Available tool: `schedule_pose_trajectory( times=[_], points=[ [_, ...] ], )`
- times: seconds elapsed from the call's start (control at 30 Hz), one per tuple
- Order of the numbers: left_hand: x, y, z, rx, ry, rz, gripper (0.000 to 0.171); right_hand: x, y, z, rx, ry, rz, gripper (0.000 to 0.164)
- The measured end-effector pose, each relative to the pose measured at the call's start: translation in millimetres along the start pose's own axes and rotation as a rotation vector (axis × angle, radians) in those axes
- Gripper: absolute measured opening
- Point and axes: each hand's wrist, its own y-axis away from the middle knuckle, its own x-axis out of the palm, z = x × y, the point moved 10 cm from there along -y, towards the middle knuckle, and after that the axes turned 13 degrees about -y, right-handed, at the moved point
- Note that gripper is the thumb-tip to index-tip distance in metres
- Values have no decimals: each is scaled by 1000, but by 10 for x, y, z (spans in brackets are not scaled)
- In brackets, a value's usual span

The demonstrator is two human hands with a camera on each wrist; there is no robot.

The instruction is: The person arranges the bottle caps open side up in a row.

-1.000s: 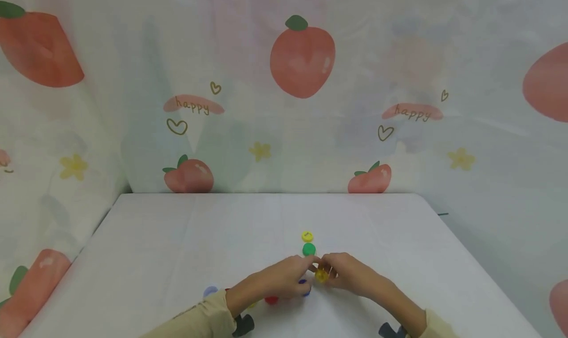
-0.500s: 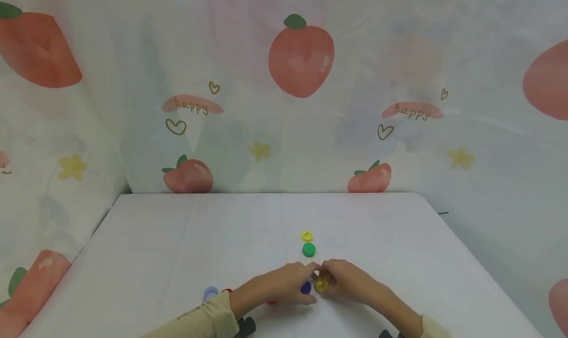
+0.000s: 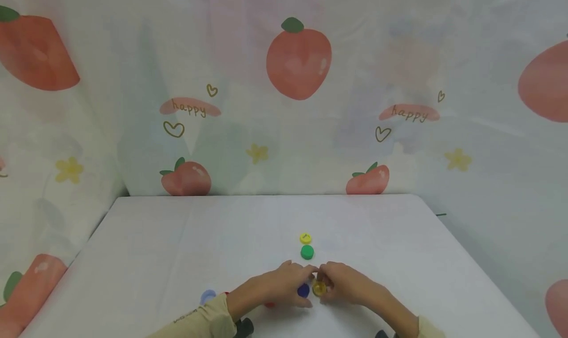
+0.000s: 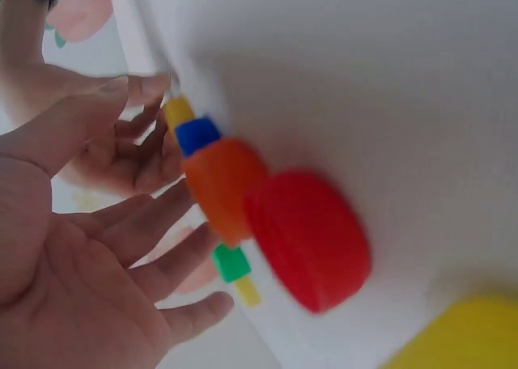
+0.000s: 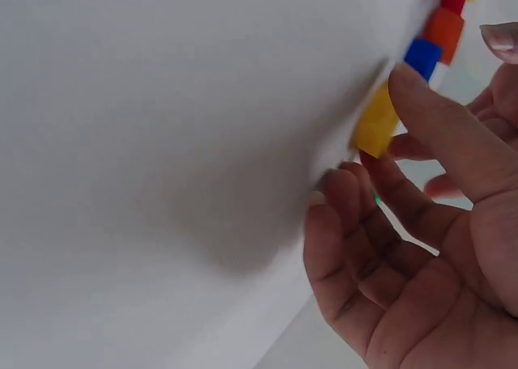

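Observation:
My right hand (image 3: 348, 283) holds a clear amber-yellow bottle cap (image 3: 319, 288) at the table surface, thumb and forefinger on either side of it in the right wrist view. Just left of it lies a dark blue cap (image 3: 303, 290), under the spread of my left hand (image 3: 281, 285). In the left wrist view the left fingers are loosely extended and grip nothing. There an orange cap (image 4: 227, 189) and a red cap (image 4: 307, 239) continue the row beyond the blue one. Farther back stand a green cap (image 3: 307, 252) and a yellow cap (image 3: 305, 238).
A pale blue cap (image 3: 207, 296) lies at the left, partly behind the left sleeve. Part of another yellow cap (image 4: 469, 337) shows low in the left wrist view. The white table (image 3: 213, 229) ends against a fruit-print cloth (image 3: 301, 146).
The right hand has brought the amber-yellow cap slightly nearer to me, beside the dark blue cap. The left hand has drawn back a little, and its fingers have come away from the blue cap.

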Motion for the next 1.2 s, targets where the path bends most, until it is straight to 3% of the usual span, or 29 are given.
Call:
schedule_pose_trajectory(
  times=[0.23,0.33,0.5,0.67,0.77,1.03,1.2],
  points=[
    [-283,12,251,-155,-100,-130,49,-168,-36,-63,13,-9,-4,29],
    [-370,-5,393,-234,-79,-178,43,-271,-104,-72,-9,-6,-52,28],
    [-422,-67,609,-345,-23,-204,36,-428,-253,-117,-2,-10,-157,26],
    [-432,-130,753,-398,-58,-193,28,-469,-398,-178,36,-31,-216,28],
    [-425,-186,782,-391,-63,-192,26,-450,-472,-200,42,-32,-226,28],
    [-259,-401,717,-267,-11,-119,36,-382,-577,-185,12,-8,-210,26],
    [-259,-438,681,-235,-33,-130,30,-369,-593,-147,10,34,-205,26]
  ],
)
